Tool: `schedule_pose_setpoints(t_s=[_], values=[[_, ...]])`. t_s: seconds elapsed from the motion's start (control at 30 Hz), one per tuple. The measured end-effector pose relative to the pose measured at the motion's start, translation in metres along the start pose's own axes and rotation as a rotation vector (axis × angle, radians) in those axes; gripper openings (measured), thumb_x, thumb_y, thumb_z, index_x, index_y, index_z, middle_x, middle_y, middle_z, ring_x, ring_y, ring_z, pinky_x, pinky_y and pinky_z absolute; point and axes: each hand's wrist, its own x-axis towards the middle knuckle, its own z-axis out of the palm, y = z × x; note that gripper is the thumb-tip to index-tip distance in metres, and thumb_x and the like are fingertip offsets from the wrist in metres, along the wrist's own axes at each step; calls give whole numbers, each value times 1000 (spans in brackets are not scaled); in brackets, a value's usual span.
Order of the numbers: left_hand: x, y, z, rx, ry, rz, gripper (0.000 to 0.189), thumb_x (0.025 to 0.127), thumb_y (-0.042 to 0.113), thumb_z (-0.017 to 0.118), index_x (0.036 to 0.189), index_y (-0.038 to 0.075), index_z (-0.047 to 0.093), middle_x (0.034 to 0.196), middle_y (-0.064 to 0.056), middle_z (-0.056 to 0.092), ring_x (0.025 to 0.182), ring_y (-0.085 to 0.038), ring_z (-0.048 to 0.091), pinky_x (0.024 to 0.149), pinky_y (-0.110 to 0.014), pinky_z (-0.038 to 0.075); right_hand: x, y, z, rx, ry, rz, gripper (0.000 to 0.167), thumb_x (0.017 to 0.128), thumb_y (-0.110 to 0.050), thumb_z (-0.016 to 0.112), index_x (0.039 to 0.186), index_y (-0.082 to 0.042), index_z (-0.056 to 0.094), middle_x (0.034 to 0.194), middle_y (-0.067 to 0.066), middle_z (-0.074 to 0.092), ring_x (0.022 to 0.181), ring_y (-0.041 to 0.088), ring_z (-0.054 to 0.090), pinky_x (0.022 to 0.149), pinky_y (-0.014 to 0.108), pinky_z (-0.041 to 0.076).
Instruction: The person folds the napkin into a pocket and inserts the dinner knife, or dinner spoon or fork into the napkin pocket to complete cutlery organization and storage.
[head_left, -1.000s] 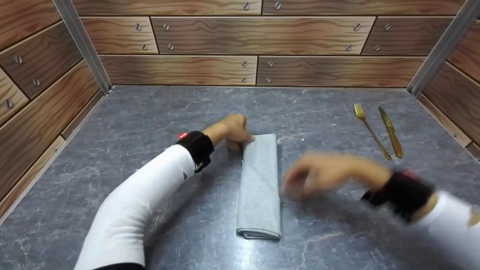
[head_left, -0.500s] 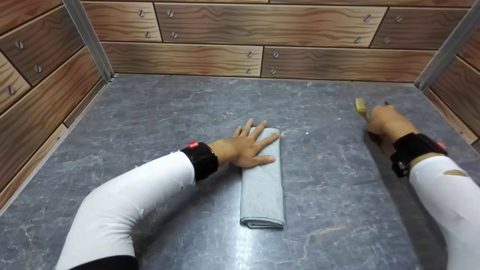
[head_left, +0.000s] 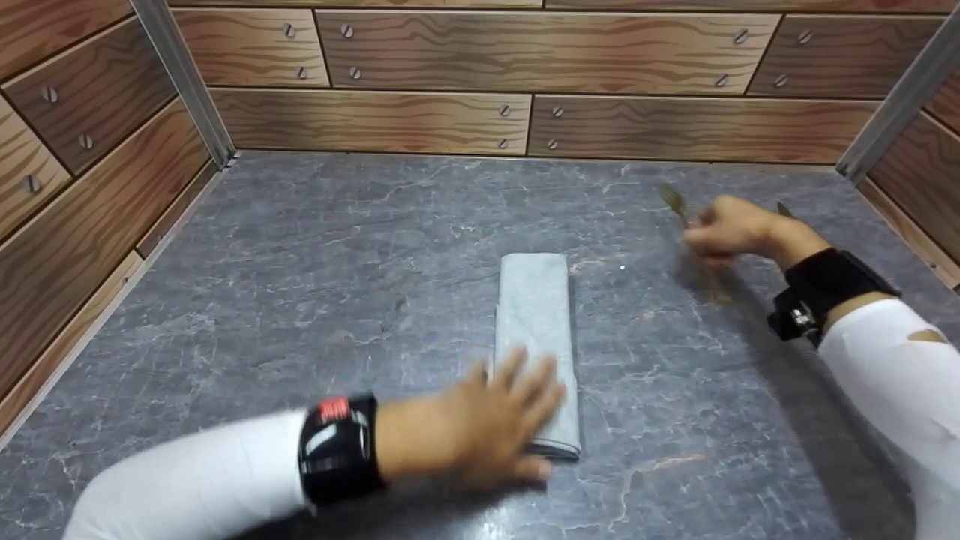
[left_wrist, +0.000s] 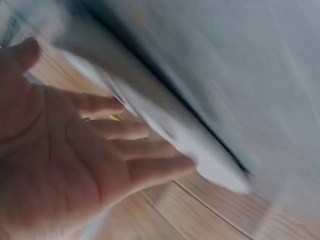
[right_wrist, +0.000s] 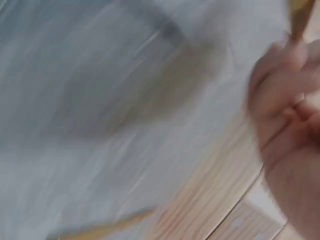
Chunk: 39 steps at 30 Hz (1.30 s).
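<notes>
A pale grey cloth napkin point(head_left: 534, 300), folded into a long flat strip, lies lengthwise on the table. My left hand point(head_left: 487, 431), blurred, is spread over its near end with fingers straight. In the left wrist view that hand point(left_wrist: 65, 150) shows its palm, fingertips close to the folded napkin point(left_wrist: 200, 150). To the right, my right hand point(head_left: 727, 229) pinches a gold fork point(head_left: 673, 199), tines pointing away and to the left. The right wrist view shows the curled fingers point(right_wrist: 272, 95). A gold knife point(head_left: 784, 210) lies behind the right forearm, mostly hidden in the head view.
The grey marbled tabletop point(head_left: 315, 285) is closed in by wood-patterned walls point(head_left: 420, 120) at the back and both sides. Metal corner posts point(head_left: 191, 82) stand at the back corners. In the right wrist view, the knife point(right_wrist: 110, 227) lies low.
The left hand has gone from the napkin's far end to its near end, opening out. The right hand has reached to the cutlery, taken the fork and moved it left.
</notes>
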Motion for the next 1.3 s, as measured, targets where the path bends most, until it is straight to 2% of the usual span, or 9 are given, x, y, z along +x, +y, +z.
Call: schedule_pose_setpoints(t_s=[0.2, 0.33, 0.5, 0.6, 0.73, 0.93, 1.13, 1.23, 1.3], values=[[8, 14, 37, 132, 77, 50, 78, 125, 55, 38, 190, 21, 13, 200, -9, 11, 184, -39, 23, 138, -53, 50, 2, -79, 44, 600, 96, -231, 24, 105, 12, 64, 117, -9, 62, 78, -10, 74, 67, 4, 69, 63, 21, 64], [6, 14, 30, 171, 98, 49, 72, 125, 44, 41, 190, 24, 18, 199, -6, 17, 183, -34, 29, 133, -45, 55, 8, -119, 76, 735, 46, -266, 51, 105, 16, 63, 150, 1, 46, 85, -5, 78, 69, 7, 74, 67, 23, 68], [-3, 21, 24, 358, 143, -46, 69, 120, 44, 52, 185, 23, 37, 187, -7, 46, 167, -27, 56, 121, -35, 63, 31, -135, 107, 749, 13, -191, 57, 105, 18, 60, 156, 11, 38, 82, -4, 74, 66, 6, 72, 68, 21, 68], [-6, 26, 24, 448, 225, -140, 59, 120, 53, 53, 164, 14, 62, 148, -8, 74, 129, -21, 75, 98, -28, 69, 40, -141, 118, 784, 17, -130, 32, 104, 19, 58, 134, 11, 50, 80, -4, 72, 63, 5, 72, 66, 19, 67], [-6, 28, 26, 446, 303, -210, 50, 120, 49, 55, 144, 9, 71, 103, -2, 73, 88, -15, 70, 70, -25, 63, 42, -148, 126, 804, -41, -66, 19, 104, 20, 60, 114, 5, 56, 81, 0, 72, 62, 6, 71, 66, 19, 67], [-4, 28, 27, 392, 256, -247, 57, 121, 39, 54, 169, 8, 61, 112, -3, 80, 92, -14, 73, 72, -26, 63, 27, -150, 137, 763, -216, -24, 21, 101, 18, 64, 112, 2, 58, 88, 6, 70, 72, 12, 73, 73, 23, 70], [1, 26, 26, 380, 235, -239, 61, 123, 45, 49, 169, 6, 60, 129, -2, 79, 103, -13, 74, 80, -27, 64, 3, -146, 146, 647, -390, 8, 14, 105, 8, 68, 101, -5, 66, 86, -2, 70, 71, 6, 71, 67, 21, 66], [1, 26, 28, 415, 238, -217, 55, 121, 42, 53, 159, 5, 68, 121, 0, 75, 95, -13, 70, 74, -27, 61, 8, -140, 141, 453, -333, -12, 14, 111, -6, 71, 100, 1, 77, 74, 0, 74, 60, 6, 73, 60, 23, 66], [1, 26, 28, 445, 237, -198, 46, 119, 38, 55, 148, 7, 72, 111, 2, 69, 88, -13, 64, 70, -28, 57, 32, -123, 141, 281, -215, -76, 25, 112, -17, 73, 100, 4, 79, 67, 2, 76, 53, 8, 73, 55, 25, 66]])
